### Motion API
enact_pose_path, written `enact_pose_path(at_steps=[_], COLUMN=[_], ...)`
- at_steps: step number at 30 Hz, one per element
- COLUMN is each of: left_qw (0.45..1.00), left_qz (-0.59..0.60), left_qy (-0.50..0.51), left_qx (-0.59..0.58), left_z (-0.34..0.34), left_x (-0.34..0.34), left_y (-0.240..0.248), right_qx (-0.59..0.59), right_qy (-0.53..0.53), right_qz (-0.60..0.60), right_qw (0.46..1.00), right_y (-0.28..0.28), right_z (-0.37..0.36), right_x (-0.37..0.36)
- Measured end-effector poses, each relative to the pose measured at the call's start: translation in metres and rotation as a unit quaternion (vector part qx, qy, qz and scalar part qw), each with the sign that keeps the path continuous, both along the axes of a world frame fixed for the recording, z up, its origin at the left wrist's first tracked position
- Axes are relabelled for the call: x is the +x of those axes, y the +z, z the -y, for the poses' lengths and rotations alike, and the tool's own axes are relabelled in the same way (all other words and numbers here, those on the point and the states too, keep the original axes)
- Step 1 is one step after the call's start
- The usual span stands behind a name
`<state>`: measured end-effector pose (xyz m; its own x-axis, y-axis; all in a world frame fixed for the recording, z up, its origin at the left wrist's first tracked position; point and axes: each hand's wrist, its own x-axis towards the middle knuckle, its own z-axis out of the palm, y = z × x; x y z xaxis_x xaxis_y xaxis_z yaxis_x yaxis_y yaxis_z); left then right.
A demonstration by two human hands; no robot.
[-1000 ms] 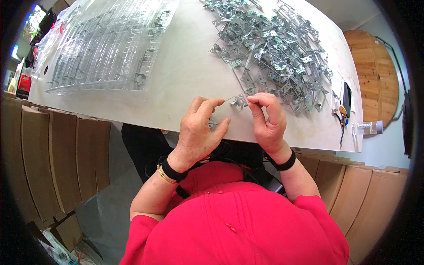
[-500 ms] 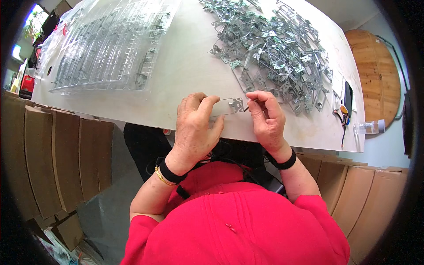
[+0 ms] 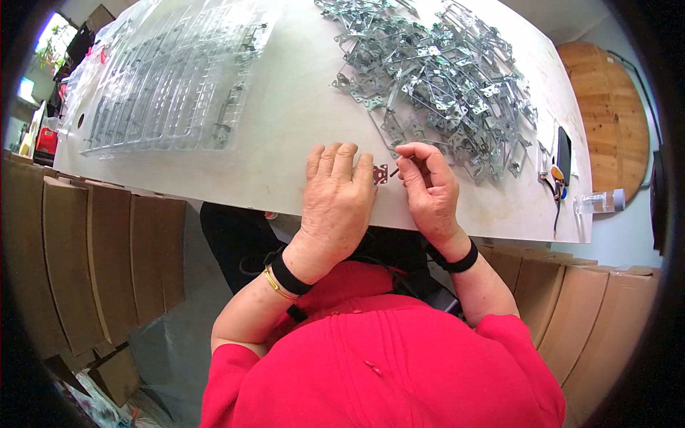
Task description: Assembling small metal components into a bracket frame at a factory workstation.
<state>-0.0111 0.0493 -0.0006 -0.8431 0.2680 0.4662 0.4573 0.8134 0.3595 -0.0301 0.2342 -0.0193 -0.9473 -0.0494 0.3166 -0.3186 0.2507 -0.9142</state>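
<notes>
My left hand is turned back up near the table's front edge, its fingers close together over a metal bracket. Only the bracket's punched end plate shows beyond my index finger, tinted reddish; the rest and my thumb are hidden. Just to the right, my right hand pinches a thin dark rod between thumb and fingers. The rod's tip points at the plate; I cannot tell whether they touch. Beyond my right hand lies a heap of similar brackets with wire rods.
Clear plastic trays with narrow compartments holding metal parts lie on the left of the white table. To the right are a dark phone-like device, a small cabled tool and a clear bottle. Cardboard boxes line the floor.
My left hand has rolled over from a sideways pinch to back up, covering most of the bracket. The bracket's plate has turned from grey to reddish. My right hand has barely moved.
</notes>
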Motion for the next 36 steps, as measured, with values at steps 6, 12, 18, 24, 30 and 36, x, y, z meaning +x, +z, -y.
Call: enact_pose_path(at_steps=[6,12,18,24,30,36], left_qw=[1.000,0.999,1.000,0.995,0.981,0.962], left_qz=[-0.003,-0.048,-0.001,-0.042,-0.070,-0.014], left_qy=[-0.015,-0.010,-0.021,-0.068,-0.107,-0.134], left_qx=[0.003,-0.004,0.002,0.066,0.145,0.239], left_z=[-0.004,-0.014,-0.014,-0.007,0.002,0.023], left_x=[-0.002,-0.004,0.001,0.001,0.001,0.004], left_y=[0.002,-0.001,0.007,0.017,0.030,0.029], right_qx=[-0.024,-0.071,-0.069,-0.073,-0.079,-0.077], right_qy=[-0.018,-0.046,-0.043,-0.044,-0.042,-0.044], right_qz=[-0.002,0.015,0.010,0.015,0.030,0.032], right_qw=[1.000,0.996,0.997,0.996,0.996,0.996], right_y=[0.000,-0.002,-0.004,-0.003,-0.002,-0.003], right_z=[0.002,0.002,0.001,0.002,0.001,0.002], right_x=[0.000,-0.001,-0.003,-0.003,-0.003,-0.004])
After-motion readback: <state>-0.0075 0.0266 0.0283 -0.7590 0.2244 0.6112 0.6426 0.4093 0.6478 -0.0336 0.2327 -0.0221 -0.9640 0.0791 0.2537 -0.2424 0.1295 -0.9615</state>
